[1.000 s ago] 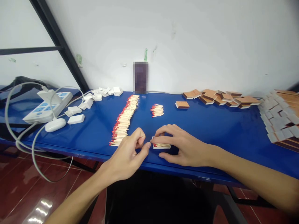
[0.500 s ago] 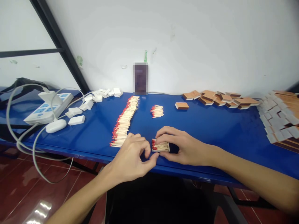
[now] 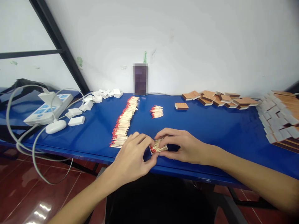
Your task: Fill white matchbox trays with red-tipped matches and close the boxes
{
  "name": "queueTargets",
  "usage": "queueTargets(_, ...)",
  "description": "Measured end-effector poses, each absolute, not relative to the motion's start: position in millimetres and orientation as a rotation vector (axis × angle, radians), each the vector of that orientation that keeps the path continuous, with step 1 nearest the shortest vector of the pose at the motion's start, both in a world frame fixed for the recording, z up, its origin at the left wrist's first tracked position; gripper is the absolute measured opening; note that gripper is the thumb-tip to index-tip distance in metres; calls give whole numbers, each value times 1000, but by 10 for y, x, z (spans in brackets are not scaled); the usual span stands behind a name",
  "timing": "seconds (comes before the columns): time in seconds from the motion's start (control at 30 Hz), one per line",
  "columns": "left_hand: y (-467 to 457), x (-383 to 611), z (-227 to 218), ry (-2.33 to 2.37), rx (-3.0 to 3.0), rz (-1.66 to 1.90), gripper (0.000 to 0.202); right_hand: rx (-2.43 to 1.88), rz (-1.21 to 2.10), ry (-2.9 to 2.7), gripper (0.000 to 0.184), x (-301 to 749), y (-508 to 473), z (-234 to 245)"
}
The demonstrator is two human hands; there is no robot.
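Observation:
Near the front edge of the blue table point(image 3: 210, 130), a small white matchbox tray point(image 3: 158, 147) filled with red-tipped matches is tilted up between both hands. My left hand point(image 3: 133, 158) pinches its left end with curled fingers. My right hand point(image 3: 184, 146) grips its right end, fingers bent over the top. A long row of matches point(image 3: 125, 119) lies just left of my left hand. Farther back sits a small bundle of matches point(image 3: 157, 111).
White empty trays point(image 3: 98, 96) lie at the back left beside a power strip point(image 3: 48, 107), a white adapter point(image 3: 55, 126) and looping cables. Orange matchbox sleeves point(image 3: 221, 98) line the back right, one sleeve point(image 3: 181, 106) apart. A stack of boxes point(image 3: 280, 118) fills the far right.
The tray was flat on the table under my right fingers. My left hand closed in on its left end, and both hands now hold it tilted up.

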State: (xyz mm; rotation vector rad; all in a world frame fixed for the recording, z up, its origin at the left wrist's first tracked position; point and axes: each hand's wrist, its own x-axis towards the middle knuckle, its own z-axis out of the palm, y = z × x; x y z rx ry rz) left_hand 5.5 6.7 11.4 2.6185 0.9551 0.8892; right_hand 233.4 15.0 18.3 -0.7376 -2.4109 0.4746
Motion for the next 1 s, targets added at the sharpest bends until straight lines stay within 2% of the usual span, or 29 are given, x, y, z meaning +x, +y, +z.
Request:
queueTargets(0.43,67,68,92,964,2613,941,9,-649,227,-2415,13,2331,153,175)
queueTargets(1.0,70,38,133,970,2641,832,9,-637,189,-2466,14,2311,122,224)
